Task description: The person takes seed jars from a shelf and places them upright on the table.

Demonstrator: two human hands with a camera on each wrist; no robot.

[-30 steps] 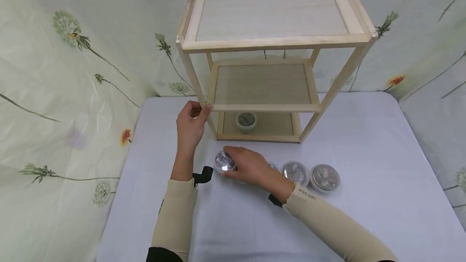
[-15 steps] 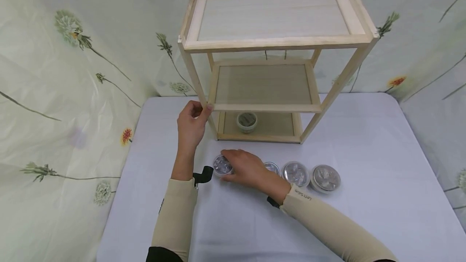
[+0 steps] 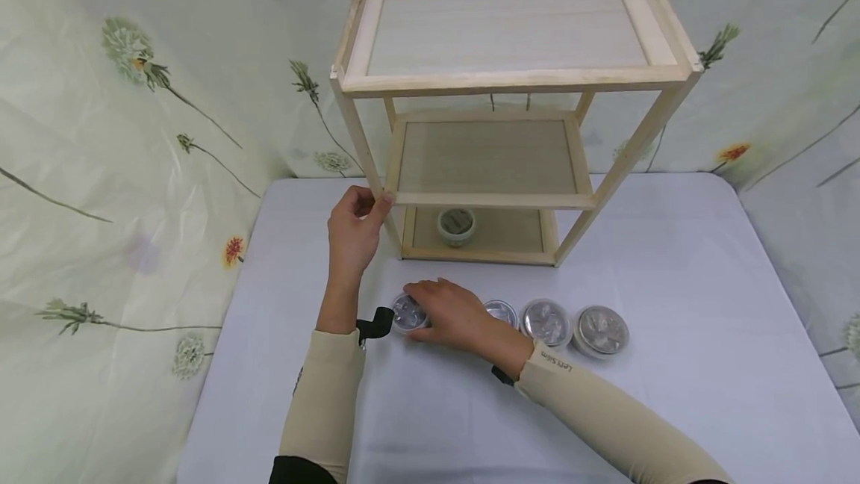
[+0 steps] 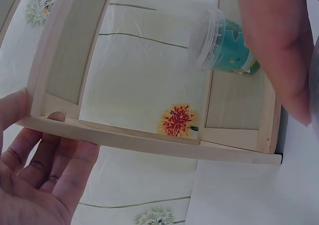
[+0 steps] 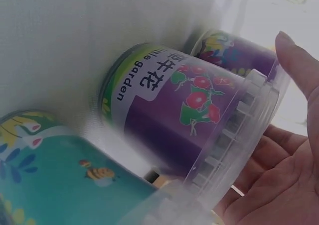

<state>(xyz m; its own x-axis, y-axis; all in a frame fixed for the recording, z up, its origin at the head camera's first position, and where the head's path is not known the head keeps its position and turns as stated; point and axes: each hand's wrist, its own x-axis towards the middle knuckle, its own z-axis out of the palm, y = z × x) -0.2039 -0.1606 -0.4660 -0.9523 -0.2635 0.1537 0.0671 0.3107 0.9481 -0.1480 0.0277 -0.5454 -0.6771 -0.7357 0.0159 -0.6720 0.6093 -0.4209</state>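
Observation:
In the head view my left hand [image 3: 354,224] pinches the left front post of a light wooden shelf stand [image 3: 493,202], at the middle shelf's corner. The left wrist view shows the fingers [image 4: 60,160] against that wooden bar. My right hand [image 3: 457,317] curves round a small clear-lidded tub [image 3: 407,314], leftmost in a row before the stand. In the right wrist view this tub [image 5: 237,53] is purple-labelled, beside the thumb, and partly hidden by a nearer purple tub [image 5: 164,110]. A teal-labelled tub [image 4: 234,48] stands on the bottom shelf.
Right of my right hand are more lidded tubs: one partly hidden [image 3: 502,311], one in the middle [image 3: 546,322] and one at the right end [image 3: 601,331]. A white cloth covers the table [image 3: 685,267]. A flowered sheet [image 3: 148,193] hangs behind and at the sides.
My right hand has moved slightly left and toward me with the tub, uncovering more of the neighbouring tub. My left hand stays on the post.

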